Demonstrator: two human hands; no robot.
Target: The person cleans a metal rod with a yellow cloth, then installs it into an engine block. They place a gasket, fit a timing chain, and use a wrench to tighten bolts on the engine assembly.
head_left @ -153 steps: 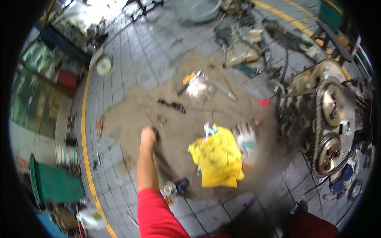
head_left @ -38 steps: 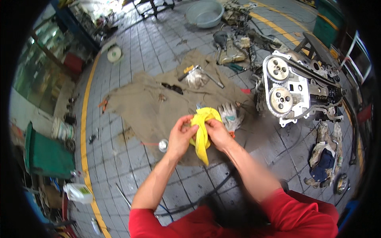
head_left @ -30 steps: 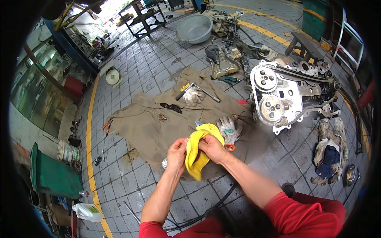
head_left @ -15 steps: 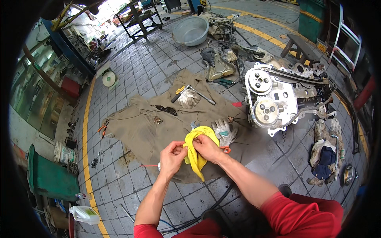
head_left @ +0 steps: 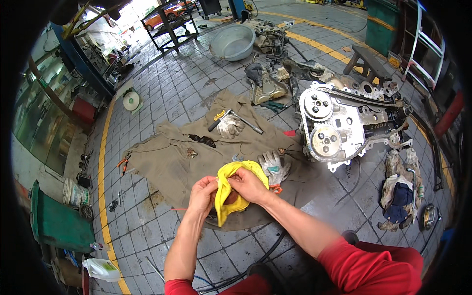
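Observation:
A yellow cloth (head_left: 222, 204) is held up between both of my hands, over the near part of a brown fabric sheet on the floor. My left hand (head_left: 201, 194) pinches its left edge. My right hand (head_left: 250, 188) grips the upper part, fingers partly hidden in the folds. The cloth hangs in a loose loop that opens toward me. Just beyond my right hand lies a grey-white work glove (head_left: 274, 168) with a teal patch. Farther up the brown sheet (head_left: 167, 152), more gloves (head_left: 230, 128) lie under a ratchet wrench (head_left: 246, 123).
At the right sits an engine (head_left: 339, 125) with two sprockets and a chain. Stained rags (head_left: 399, 196) lie nearer me. A grey basin (head_left: 233, 42) and a stool (head_left: 368, 64) stand farther off. Orange-handled pliers (head_left: 123, 162) and a green bin (head_left: 59, 216) are at left.
The yellow cloth has gone from a twisted, hanging bunch to a wider, opened loop. My left hand has shifted slightly left, and both hands still hold the cloth.

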